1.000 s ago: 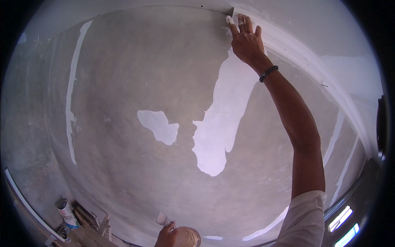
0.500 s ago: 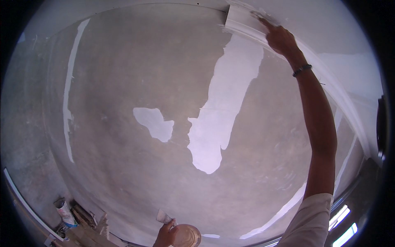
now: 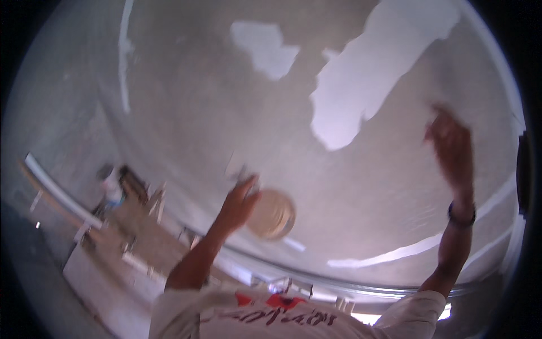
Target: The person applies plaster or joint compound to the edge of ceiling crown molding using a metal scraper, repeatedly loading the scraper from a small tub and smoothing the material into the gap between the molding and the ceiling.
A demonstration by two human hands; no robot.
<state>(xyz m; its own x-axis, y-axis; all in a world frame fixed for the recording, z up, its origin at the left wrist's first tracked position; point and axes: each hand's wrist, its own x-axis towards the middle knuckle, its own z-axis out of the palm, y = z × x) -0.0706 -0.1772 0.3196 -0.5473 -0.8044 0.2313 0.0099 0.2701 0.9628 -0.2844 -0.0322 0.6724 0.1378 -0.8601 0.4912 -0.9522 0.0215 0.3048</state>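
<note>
Putty knife (image 3: 237, 170): in your left hand (image 3: 239, 204), blade projecting up and leftward beyond the grip; handle mostly covered by your fingers.
Round bowl (image 3: 272, 214): just right of the same hand, close against it; the supporting fingers are hidden, so how it is carried cannot be told.
Left grip: closed around the putty knife, thumb side uppermost; pairing knife and bowl here probably spares your other arm a load.
Blade placing: angled away from the bowl, likely so that neither fouls the other.
Right hand (image 3: 453, 144): raised well apart from the bowl, in front of the wall; motion blur, so you cannot tell whether its grip is wide, narrow or holding anything.
Dark bracelet (image 3: 462, 214): around your right wrist.
Large white patch (image 3: 361, 79): on the grey wall (image 3: 186, 101), between your hands and above them.
Small white patch (image 3: 265, 48): left of the large one.
</note>
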